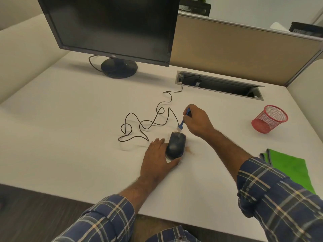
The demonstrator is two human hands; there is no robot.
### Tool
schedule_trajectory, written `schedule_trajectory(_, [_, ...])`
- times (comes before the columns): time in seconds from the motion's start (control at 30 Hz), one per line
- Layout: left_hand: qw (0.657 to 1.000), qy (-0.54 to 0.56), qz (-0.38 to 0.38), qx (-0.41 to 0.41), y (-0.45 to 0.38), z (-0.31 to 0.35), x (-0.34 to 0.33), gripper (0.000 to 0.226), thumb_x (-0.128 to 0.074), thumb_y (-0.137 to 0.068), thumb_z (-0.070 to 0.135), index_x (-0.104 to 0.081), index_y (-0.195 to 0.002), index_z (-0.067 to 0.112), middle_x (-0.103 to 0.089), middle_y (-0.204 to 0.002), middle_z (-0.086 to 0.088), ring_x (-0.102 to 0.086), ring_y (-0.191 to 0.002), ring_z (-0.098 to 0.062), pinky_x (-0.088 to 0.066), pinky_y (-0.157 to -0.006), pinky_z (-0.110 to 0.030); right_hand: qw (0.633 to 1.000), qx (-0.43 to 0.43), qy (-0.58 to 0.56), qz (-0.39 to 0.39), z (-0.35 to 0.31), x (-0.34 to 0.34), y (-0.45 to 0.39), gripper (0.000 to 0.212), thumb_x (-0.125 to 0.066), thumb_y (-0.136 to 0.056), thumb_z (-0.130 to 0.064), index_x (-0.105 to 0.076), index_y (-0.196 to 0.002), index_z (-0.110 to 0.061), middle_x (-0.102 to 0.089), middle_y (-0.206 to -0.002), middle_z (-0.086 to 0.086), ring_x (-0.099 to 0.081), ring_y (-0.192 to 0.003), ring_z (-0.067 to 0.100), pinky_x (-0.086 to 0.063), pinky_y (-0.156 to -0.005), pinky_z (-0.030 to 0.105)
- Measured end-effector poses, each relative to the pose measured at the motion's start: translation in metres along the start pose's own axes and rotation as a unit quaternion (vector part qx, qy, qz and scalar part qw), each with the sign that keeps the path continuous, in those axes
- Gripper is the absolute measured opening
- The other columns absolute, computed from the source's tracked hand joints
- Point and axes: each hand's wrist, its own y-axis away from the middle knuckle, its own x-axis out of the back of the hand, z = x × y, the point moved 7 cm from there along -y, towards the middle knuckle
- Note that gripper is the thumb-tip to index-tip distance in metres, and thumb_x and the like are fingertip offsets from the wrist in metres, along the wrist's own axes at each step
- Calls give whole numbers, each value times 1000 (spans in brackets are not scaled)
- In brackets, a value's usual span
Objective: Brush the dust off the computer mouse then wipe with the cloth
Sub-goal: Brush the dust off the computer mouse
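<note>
A black wired computer mouse [175,144] lies on the white desk [70,130], with brownish dust on its front end and on the desk at its right side. My left hand [158,157] grips the mouse from the left and from behind. My right hand [196,122] holds a small blue brush [183,120] whose pale bristles point down at the front tip of the mouse. A folded green cloth [291,167] lies at the desk's right edge, partly behind my right sleeve.
The mouse's black cable [145,124] loops over the desk to a cable slot [220,85]. A black monitor [111,28] stands at the back. A red mesh pen cup [270,118] lies tilted at the right. A partition [236,49] bounds the far side.
</note>
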Motion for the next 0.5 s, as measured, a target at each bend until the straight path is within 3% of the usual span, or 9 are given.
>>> schedule_trajectory(0.2, [1000,-4,-6,-1,0,0,-1,81,-49,-79,77,-44,-142,26,-38,-155,0,-23,-146,-18,-9,-119,-32,998,6,28,-53,0,-12,-7,6,-53,-93,-11,-51,-93,-16,-62,-91,5,-62,-85,25,-47,-75,30])
schedule_trajectory(0.37, [1000,-6,-6,2,0,0,-1,83,-48,-79,78,-43,-143,25,-37,-156,0,-22,-147,-18,-10,-119,-33,1000,5,24,-12,-1,-8,-11,6,-54,-93,-12,-51,-97,-16,-61,-95,5,-60,-86,23,-48,-78,31])
schedule_trajectory(0.5, [1000,-5,-8,3,0,0,-1,83,-48,-80,78,-43,-143,25,-36,-156,0,-22,-147,-18,-11,-119,-34,999,1,34,-30,1,-13,-11,4,-52,-94,-12,-52,-96,-15,-63,-95,8,-61,-87,25,-49,-79,33])
